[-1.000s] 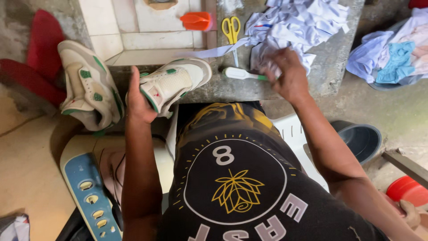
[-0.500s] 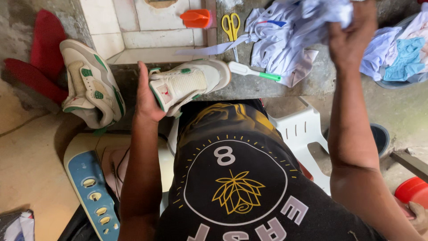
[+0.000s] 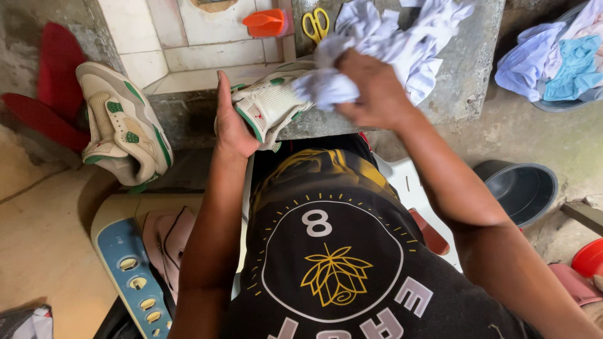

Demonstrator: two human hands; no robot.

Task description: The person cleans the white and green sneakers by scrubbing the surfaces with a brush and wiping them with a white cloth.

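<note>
The shoe (image 3: 271, 103), cream with green trim, lies on its side at the front edge of the ledge (image 3: 468, 69). The left hand (image 3: 233, 122) grips its heel, thumb up. The right hand (image 3: 370, 88) is closed on a bunched white cloth (image 3: 326, 85) pressed against the shoe's toe. More white cloth is heaped behind it. Scissors (image 3: 316, 24) and an orange cap (image 3: 265, 22) lie at the ledge's back edge. A second shoe (image 3: 122, 122) leans off the ledge's left end. A dark basin (image 3: 521, 188) sits on the floor to the right.
</note>
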